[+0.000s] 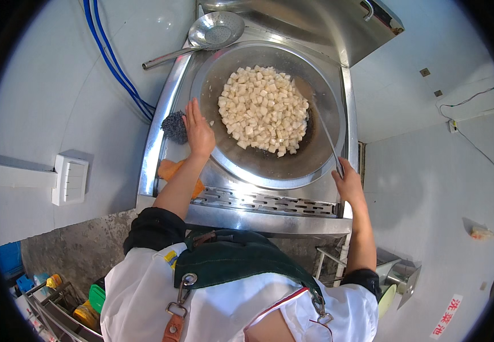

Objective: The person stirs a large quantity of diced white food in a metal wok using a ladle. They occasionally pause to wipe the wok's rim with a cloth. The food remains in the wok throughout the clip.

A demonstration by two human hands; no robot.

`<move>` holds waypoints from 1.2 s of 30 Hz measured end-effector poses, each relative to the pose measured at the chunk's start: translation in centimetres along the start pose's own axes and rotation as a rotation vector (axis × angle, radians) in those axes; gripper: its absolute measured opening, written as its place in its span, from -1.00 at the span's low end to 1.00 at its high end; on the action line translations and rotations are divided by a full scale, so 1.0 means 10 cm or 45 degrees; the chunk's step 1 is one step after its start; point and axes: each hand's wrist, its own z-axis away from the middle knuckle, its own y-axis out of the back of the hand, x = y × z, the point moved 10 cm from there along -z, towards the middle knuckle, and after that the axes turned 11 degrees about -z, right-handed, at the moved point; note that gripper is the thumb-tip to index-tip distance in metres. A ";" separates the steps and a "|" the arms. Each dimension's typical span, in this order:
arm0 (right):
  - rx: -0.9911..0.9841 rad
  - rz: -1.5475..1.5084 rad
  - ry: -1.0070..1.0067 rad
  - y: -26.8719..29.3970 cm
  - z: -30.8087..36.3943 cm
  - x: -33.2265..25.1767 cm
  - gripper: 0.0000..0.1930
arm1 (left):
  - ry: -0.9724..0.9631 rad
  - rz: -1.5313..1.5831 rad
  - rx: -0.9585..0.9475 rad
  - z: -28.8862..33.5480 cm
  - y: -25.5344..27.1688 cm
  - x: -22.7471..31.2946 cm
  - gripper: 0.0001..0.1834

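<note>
A large metal wok [270,171] is set into a steel stove and holds a heap of pale, diced cubes [264,108], perhaps tofu. My right hand [348,181], at the wok's lower right rim, is closed round the handle of a long wok spatula [328,134]. Its blade rests inside the wok at the right edge of the heap. At the left rim, my left hand [199,132] has its fingers stretched out and holds nothing. Beside it sits a dark grey scouring pad [173,126]. An orange cloth [170,169] lies partly hidden under my left forearm.
A perforated skimmer [217,29] lies at the stove's back left, its handle jutting past the edge. A slotted steel drain [264,200] runs along the front. Blue hoses [110,57] hang by the left wall. Bottles and containers fill a rack [47,310] at lower left.
</note>
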 end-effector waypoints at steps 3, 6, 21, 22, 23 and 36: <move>-0.079 -0.164 -0.526 -0.48 -0.23 0.47 -0.56 | 0.012 0.053 0.004 -0.02 0.04 0.00 -0.35; -0.363 -0.506 -0.596 -1.16 -0.46 0.32 -0.59 | 0.014 0.004 -0.021 0.00 0.03 0.01 -0.30; -0.536 0.191 -0.136 0.11 -0.33 0.14 -0.58 | -0.026 -0.027 -0.017 0.02 0.02 0.03 -0.23; -0.418 0.157 -0.101 0.03 -0.43 0.14 -0.57 | -0.024 -0.027 -0.020 0.03 0.01 0.02 -0.23; -0.290 0.204 -0.104 -0.21 -0.58 0.13 -0.56 | -0.023 -0.030 -0.013 0.02 0.02 0.02 -0.23; -0.661 0.074 -0.100 -1.86 0.46 -0.73 -0.68 | -0.058 0.002 0.063 0.01 0.06 0.03 -0.29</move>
